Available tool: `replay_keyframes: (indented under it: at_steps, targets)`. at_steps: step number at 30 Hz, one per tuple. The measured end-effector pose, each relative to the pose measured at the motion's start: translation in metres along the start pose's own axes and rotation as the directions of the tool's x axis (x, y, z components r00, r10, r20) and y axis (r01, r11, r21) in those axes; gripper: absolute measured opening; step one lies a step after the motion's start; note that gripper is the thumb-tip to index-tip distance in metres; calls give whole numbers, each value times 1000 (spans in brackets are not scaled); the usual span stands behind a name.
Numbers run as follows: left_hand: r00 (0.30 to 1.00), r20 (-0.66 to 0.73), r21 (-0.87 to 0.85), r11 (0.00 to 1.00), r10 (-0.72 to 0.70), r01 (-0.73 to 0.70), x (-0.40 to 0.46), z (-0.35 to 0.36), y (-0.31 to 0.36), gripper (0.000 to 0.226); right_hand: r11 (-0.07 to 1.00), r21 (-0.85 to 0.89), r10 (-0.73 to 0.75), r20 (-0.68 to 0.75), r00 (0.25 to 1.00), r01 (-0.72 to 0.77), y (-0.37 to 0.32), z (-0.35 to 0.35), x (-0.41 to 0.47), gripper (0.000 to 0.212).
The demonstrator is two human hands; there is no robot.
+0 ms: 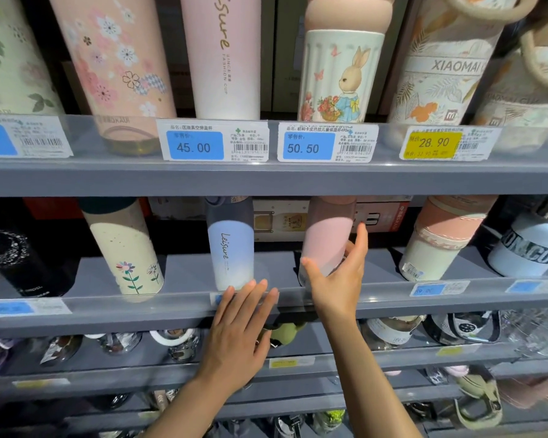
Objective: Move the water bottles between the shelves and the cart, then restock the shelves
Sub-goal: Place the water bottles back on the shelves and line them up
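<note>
Pink bottle (326, 245): we find it standing on the middle shelf (377, 270), just right of the blue "Leisure" bottle (231, 254); its cap runs up behind the shelf edge above.
Right hand (339, 279): curled round the lower part of the pink bottle, thumb on the near left side, fingers wrapped to the right and behind. We cannot tell whether the bottle is being set down or lifted off.
Left hand (238, 336): spread flat, fingers straight, fingertips touching the clear front rail (393, 295) of the middle shelf just below the blue bottle; it holds nothing.
Progress: we judge the task mid-way. The middle shelf carries a cream flower bottle (127, 257), the blue bottle, the pink bottle and a pink-and-cream mug (437, 245), with bare gaps between them, so restocking looks unfinished.
Top shelf: full row, including the pink "Leisure" cup (222, 55) and the rabbit cup (339, 77); price tags read 45.00 (193, 147) and 50.50 (302, 148).
Hidden: no cart is in view, so we cannot count what is left to move.
Hard to read: lower shelves are dim and blurred; the tags on the middle rail are smeared.
</note>
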State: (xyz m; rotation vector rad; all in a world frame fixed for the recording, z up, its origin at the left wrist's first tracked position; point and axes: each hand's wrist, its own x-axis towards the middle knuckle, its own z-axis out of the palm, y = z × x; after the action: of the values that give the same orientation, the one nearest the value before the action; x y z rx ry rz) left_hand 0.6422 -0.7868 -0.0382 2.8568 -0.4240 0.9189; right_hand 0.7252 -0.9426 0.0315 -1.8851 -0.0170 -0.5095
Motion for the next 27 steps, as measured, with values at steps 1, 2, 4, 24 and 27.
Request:
replay_keyframes:
  at_steps: [1, 2, 4, 24, 27]
  targets:
    - [1000, 3, 9, 1000, 10, -10, 0, 0, 0, 62, 1000, -14, -4, -43, 999, 3, -1, 2, -1, 106]
    - [1000, 8, 20, 1000, 19, -19, 0, -1, -1, 60, 1000, -28, -9, -83, 996, 7, -3, 5, -1, 107]
    - [1000, 19, 32, 999, 25, -25, -1, -2, -1, 59, 999, -50, -18, -123, 992, 12, -6, 8, -4, 108]
    - [1000, 16, 50, 999, 4, -5, -1, 2, -3, 68, 994, -110, -24, -137, 990, 9, -5, 14, 0, 110]
    - [1000, 18, 48, 999, 1, -1, 0, -1, -2, 67, 992, -103, -82, -86, 993, 73, -2, 10, -3, 102]
